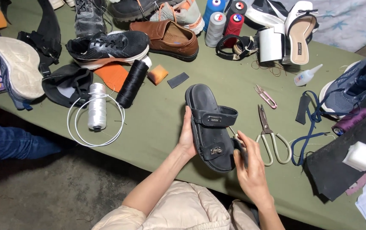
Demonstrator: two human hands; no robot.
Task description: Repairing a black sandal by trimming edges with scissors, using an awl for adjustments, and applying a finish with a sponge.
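With the left hand [187, 138] cupping the black strapped rubber sandal's [210, 127] edge and the right hand [251, 168] pinching its heel, that thin needle-like tool [233, 133] beside it could prick a finger.

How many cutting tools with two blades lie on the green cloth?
2. The large scissors lie just right of the black sandal; the small pink snips lie above them. Others may be hidden under the clutter.

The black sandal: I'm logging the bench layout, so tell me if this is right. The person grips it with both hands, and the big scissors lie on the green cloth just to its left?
Not quite. The head view shows the scissors lying right of the black sandal, not left. The left hand and right hand do grip it, over the green cloth.
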